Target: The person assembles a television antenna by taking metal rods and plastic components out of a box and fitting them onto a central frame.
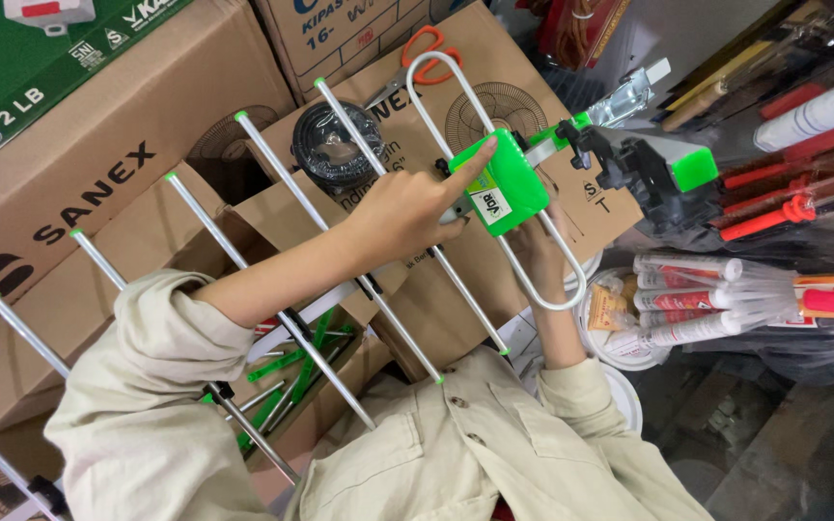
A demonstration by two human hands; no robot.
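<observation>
I hold a TV antenna across my chest. It has several silver rods with green tips (282, 174), a white loop element (571, 289) and a green plastic box (509, 183). My left hand (403, 212) is curled at the antenna's boom, with the index finger stretched onto the top of the green box. Partly hidden behind the box and the loop, my right hand (536, 246) grips the box from below. A black clamp with a green cap (653, 174) sits at the antenna's far end.
Large cardboard boxes (98, 164) are stacked ahead and to the left. A coil of black cable (330, 145) and orange-handled scissors (427, 48) lie on them. Loose green and silver parts (287, 371) sit in an open box. Sealant tubes (687, 299) stand in a white bucket at right.
</observation>
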